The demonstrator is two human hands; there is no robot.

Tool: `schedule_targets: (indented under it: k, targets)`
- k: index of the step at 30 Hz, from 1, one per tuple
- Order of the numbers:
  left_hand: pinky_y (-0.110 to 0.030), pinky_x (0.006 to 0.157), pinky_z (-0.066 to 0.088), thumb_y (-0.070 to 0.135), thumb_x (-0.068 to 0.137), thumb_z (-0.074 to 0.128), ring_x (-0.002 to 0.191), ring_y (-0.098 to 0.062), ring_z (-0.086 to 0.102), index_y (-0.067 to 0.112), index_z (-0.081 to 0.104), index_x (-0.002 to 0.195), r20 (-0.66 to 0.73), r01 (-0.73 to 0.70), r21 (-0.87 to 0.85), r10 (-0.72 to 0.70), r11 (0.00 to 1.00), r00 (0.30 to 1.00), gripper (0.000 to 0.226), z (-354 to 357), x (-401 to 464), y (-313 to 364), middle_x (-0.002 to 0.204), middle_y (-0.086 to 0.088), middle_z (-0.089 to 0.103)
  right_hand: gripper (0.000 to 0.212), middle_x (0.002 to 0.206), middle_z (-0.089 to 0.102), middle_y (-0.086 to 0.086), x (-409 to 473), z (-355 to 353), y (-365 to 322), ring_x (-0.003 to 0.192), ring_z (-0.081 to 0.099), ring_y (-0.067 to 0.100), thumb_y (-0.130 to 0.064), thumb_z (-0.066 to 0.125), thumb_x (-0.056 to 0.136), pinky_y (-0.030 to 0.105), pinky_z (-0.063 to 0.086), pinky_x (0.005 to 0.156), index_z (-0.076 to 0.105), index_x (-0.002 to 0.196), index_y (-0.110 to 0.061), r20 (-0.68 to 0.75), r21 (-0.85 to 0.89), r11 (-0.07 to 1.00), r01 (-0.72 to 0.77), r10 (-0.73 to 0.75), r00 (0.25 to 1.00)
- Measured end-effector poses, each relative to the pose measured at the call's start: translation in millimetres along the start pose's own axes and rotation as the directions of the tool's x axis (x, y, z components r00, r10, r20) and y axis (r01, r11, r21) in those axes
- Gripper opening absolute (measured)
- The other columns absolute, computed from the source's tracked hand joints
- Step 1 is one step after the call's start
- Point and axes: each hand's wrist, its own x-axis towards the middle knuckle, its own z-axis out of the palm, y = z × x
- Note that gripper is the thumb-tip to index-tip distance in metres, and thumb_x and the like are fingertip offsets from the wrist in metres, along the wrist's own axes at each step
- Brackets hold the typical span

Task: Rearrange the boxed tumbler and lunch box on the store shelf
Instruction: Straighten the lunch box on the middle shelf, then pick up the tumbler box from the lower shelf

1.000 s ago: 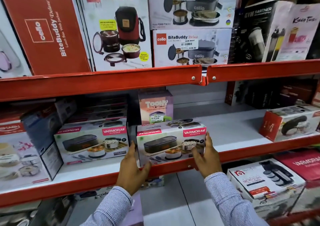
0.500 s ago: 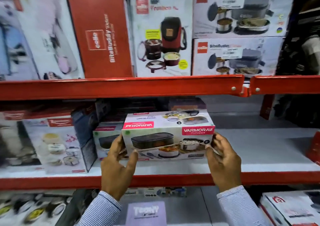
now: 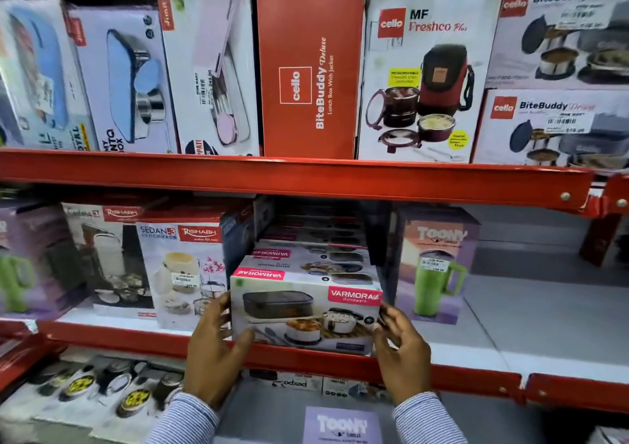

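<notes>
Lunch box point(image 3: 306, 311), shifted left since earlier, is now at the shelf point(image 3: 476, 379) front edge before the stack point(image 3: 316, 256). Left hand point(image 3: 212, 351) grips its left end; right hand point(image 3: 401, 351) apparently grips the right end. Tumbler box point(image 3: 435, 266) stands just beside.

My left hand point(image 3: 212, 351) and right hand point(image 3: 403, 353) grip the lunch box point(image 3: 306, 311) at the front edge of the shelf point(image 3: 136, 340).

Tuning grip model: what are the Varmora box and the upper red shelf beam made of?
Varmora box: printed cardboard, looks semi-gloss; sharp folded edges, full-colour print.
Red shelf beam: likely painted metal, glossy; sheen along it, rivet heads at its end.
</notes>
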Motion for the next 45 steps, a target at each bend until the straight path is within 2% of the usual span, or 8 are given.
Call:
schedule_targets:
  k: [6,21,25,27,31,35,41,45]
  targets:
    - [-0.05,0.099,0.055,0.019,0.08,0.077,0.113,-0.024,0.064,0.02,0.047,0.138,0.056,0.019,0.063,-0.023,0.998,0.998,0.065,3.8,6.4,-16.5,0.132,-0.003,0.063,0.04,0.103,0.061,-0.022,-2.6,2.2,3.9,0.083,0.051,-0.035,-0.005,0.067,0.086,-0.009,0.041,0.072,0.057,0.114,-0.031,-0.002,-0.037,0.999,0.007,-0.007,1.0]
    - [-0.039,0.095,0.056,0.02,0.081,0.078,0.111,-0.019,0.062,0.02,0.051,0.138,0.007,-0.021,0.002,0.021,1.0,1.0,0.062,2.4,0.8,-29.9,0.132,0.002,0.058,0.036,0.108,0.067,-0.02,-11.6,-10.6,13.8,0.1,0.062,-0.015,-0.007,0.067,0.087,0.0,0.049,0.075,0.064,0.118,-0.024,-0.023,-0.001,0.998,0.06,-0.06,0.998]
    - [-0.007,0.077,0.055,0.005,0.082,0.074,0.097,-0.011,0.066,0.016,0.055,0.133,-0.067,0.016,-0.076,-0.021,0.997,0.998,0.056,9.9,-36.2,-54.8,0.125,-0.009,0.06,0.026,0.093,0.076,-0.01,-38.9,-40.5,38.5,0.09,0.071,0.002,0.001,0.065,0.085,0.014,0.055,0.081,0.071,0.102,-0.018,-0.185,0.019,0.996,0.092,-0.087,0.979]
    - [-0.021,0.084,0.057,0.013,0.077,0.074,0.104,-0.017,0.066,0.021,0.051,0.135,0.06,0.083,-0.085,-0.078,0.993,0.995,0.062,27.4,-66.5,-80.2,0.129,-0.011,0.061,0.027,0.09,0.075,-0.008,-58.6,-51.6,61.1,0.08,0.07,0.0,0.007,0.066,0.082,0.008,0.052,0.076,0.071,0.089,-0.019,-0.238,-0.031,0.998,0.054,-0.06,0.969]
    - [-0.042,0.095,0.052,0.01,0.077,0.078,0.132,-0.029,0.05,0.016,0.029,0.151,0.482,0.347,0.098,-0.35,0.933,0.804,0.088,79.2,-110.3,-122.5,0.157,-0.009,0.038,0.056,0.102,0.073,0.001,-90.0,-52.1,126.1,0.085,0.067,0.01,0.021,0.058,0.076,0.014,0.052,0.063,0.06,0.096,-0.032,0.049,-0.089,0.958,-0.274,0.279,0.959]
    - [-0.039,0.101,0.047,0.011,0.068,0.088,0.143,-0.034,0.039,0.017,0.012,0.156,0.674,0.426,0.143,-0.403,0.893,0.619,0.117,120.1,-126.8,-133.6,0.157,-0.003,0.032,0.077,0.134,0.052,0.001,-112.7,-39.7,163.6,0.127,0.051,0.022,0.011,0.066,0.073,0.025,0.051,0.086,0.041,0.132,-0.031,0.454,-0.325,0.862,-0.389,0.503,0.735]
    - [-0.02,0.071,0.059,0.0,0.066,0.084,0.11,-0.023,0.062,0.019,0.041,0.143,0.618,0.367,0.081,-0.335,0.927,0.711,0.09,127.5,-139.5,-117.0,0.13,-0.005,0.064,0.067,0.118,0.067,0.001,-124.2,-29.1,144.4,0.101,0.065,0.015,0.015,0.066,0.071,0.014,0.055,0.065,0.055,0.121,-0.028,0.463,-0.2,0.86,-0.468,0.505,0.729]
    - [-0.016,0.068,0.058,0.009,0.064,0.088,0.103,-0.012,0.064,0.027,0.05,0.136,0.522,0.268,-0.013,-0.222,0.963,0.824,0.083,100.2,-143.0,-86.5,0.121,0.01,0.067,0.066,0.114,0.07,-0.012,-126.0,-55.2,115.4,0.105,0.067,0.006,0.007,0.073,0.074,0.016,0.057,0.075,0.058,0.12,-0.038,0.451,-0.132,0.924,-0.359,0.378,0.809]
